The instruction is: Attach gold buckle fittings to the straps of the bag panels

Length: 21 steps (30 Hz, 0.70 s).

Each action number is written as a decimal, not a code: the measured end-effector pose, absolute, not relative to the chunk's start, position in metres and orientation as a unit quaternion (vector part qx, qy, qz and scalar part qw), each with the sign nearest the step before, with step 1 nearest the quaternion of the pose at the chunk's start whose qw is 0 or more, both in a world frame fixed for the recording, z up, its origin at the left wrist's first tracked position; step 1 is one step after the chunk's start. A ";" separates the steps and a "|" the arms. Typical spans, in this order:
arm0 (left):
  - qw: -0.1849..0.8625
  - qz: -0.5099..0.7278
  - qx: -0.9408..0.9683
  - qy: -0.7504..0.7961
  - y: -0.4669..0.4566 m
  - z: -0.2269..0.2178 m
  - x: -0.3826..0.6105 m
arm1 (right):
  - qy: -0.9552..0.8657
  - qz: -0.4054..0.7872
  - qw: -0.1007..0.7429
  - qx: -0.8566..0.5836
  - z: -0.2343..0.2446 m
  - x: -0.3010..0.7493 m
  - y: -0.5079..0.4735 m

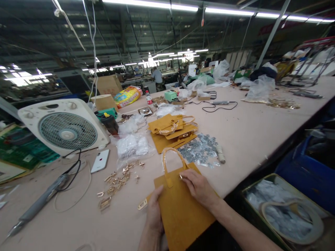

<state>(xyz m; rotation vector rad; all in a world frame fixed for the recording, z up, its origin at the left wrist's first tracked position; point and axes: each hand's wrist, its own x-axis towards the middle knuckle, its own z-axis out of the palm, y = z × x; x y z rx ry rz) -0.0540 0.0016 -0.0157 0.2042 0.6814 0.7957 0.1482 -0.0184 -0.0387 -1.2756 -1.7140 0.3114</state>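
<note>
At the near edge of the surface (246,134), directly in front of me, a mustard-yellow bag (187,209) is positioned at a tilt, its top end directed away from me and its lower end extending past the bottom of the view. My left hand (155,212) grasps the bag at its left edge, with the thumb laid along the front panel. My right hand (197,188) pinches a small metallic piece (180,177) between thumb and index finger at the upper part of the panel, just right of the base of the arched handle (168,179). A gold-toned slotted plate (142,204) projects just beyond my left hand (its attachment behind that hand is hidden). Loose gold-toned fittings (117,183) are scattered to the left of the bag; a white phone (100,161) lies beyond them, near a white box fan (65,129). Ahead of the bag, a stack of similar yellow bags (167,125) rests on the surface, with grey metal plates (202,150) spread just beside it and a pale roll (220,154) at their right margin. A pen-shaped corded tool (42,200) lies at far left. To my right, below surface level, stands a bin (259,182) containing clear plastic.
</note>
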 end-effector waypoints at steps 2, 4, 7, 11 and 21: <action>0.865 0.378 0.087 0.317 0.001 -0.014 -0.054 | -0.711 0.121 0.460 -0.518 -0.038 0.149 -0.019; 0.867 0.375 0.086 0.317 0.001 -0.014 -0.054 | -0.719 0.121 0.452 -0.514 -0.035 0.150 -0.019; 0.865 0.377 0.087 0.318 0.001 -0.014 -0.053 | -0.725 0.115 0.447 -0.510 -0.033 0.150 -0.020; 0.866 0.381 0.087 0.312 0.001 -0.015 -0.052 | -0.737 0.088 0.436 -0.509 -0.034 0.150 -0.020; 0.863 0.371 0.099 0.328 0.001 -0.015 -0.051 | -0.732 0.079 0.423 -0.529 -0.034 0.147 -0.020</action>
